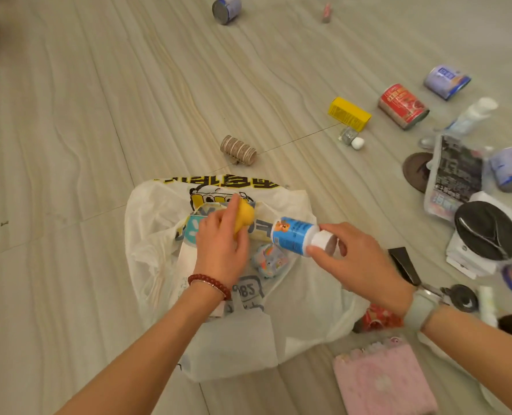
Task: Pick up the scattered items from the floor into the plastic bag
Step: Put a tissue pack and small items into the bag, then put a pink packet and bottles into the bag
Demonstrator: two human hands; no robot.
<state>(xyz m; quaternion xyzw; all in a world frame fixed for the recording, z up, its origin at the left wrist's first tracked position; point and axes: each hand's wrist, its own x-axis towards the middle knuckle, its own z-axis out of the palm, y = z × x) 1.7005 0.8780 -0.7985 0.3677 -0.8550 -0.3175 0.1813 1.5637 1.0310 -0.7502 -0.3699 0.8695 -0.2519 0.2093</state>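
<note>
- The floor (99, 115) carries scattered cans, a yellow box (349, 113) and a twine spool (238, 150).
- The plastic bag (147, 235) lies open on it, packets inside.
- Right hand (359, 262): fingers grasp a blue-labelled bottle (293, 235) by its white cap, over the bag.
- Left hand (222, 244): fingers clasp a yellow toy (244, 217) above the bag's mouth.

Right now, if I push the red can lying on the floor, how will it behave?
The red can lies on its side, so it will probably roll rather than slide. It looks like rigid metal and is likely fairly heavy if unopened. It could roll against the yellow box nearby.
</note>
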